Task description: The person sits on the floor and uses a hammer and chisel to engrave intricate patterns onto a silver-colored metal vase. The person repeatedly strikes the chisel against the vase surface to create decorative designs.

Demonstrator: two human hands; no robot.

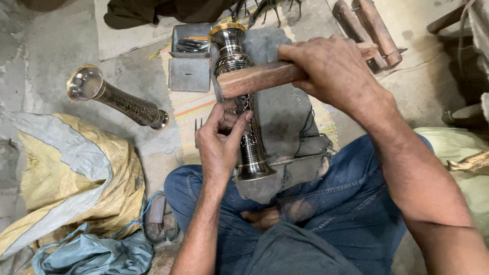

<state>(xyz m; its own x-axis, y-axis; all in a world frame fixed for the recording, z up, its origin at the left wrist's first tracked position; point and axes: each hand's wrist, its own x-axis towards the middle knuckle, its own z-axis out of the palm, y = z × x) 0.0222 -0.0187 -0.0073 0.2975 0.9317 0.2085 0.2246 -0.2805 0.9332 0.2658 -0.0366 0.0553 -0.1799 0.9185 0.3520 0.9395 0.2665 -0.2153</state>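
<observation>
One tall engraved metal vase (243,102) lies lengthwise across the person's lap on a dark cloth (285,117), gold rim at the far end, base near. The left hand (220,141) pinches a thin chisel-like tool against the vase's patterned middle, fingers (239,127) pressed together round it. The right hand (333,69) wraps a wooden mallet (262,77), poised just above that tool. Engraving looks to be in hand; the next blow calls for a steady tool. A second vase (114,98) lies on the floor at far left.
</observation>
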